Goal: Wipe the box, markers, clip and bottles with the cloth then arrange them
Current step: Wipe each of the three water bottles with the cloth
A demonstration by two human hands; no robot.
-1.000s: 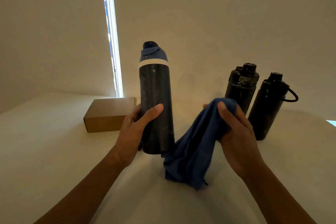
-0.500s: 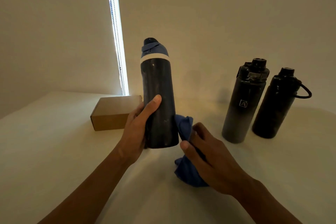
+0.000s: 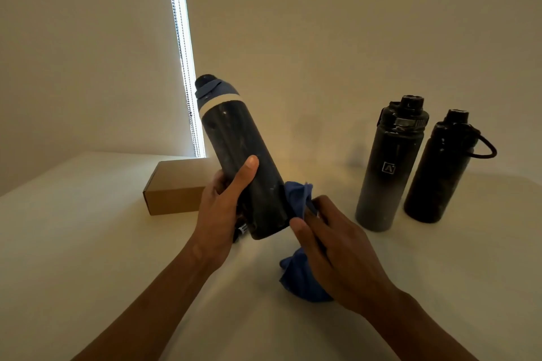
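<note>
My left hand [image 3: 223,214] grips a tall dark bottle with a blue lid and a white band [image 3: 243,161], held above the table and tilted to the left. My right hand [image 3: 331,246] holds a blue cloth [image 3: 299,199] against the bottle's lower right side; more of the cloth hangs below the hand. Two black bottles stand upright at the right: one with a logo [image 3: 387,167], one with a loop handle [image 3: 440,167]. A brown cardboard box [image 3: 173,187] lies behind my left hand. A small dark object [image 3: 242,228], perhaps a marker, peeks out under the held bottle.
The white table [image 3: 88,243] meets plain walls in a corner. A bright window strip with a bead chain [image 3: 183,53] runs down behind the box.
The held bottle has tipped from upright to a leftward tilt. My right hand with the cloth stays against its lower right side. The view has shifted slightly.
</note>
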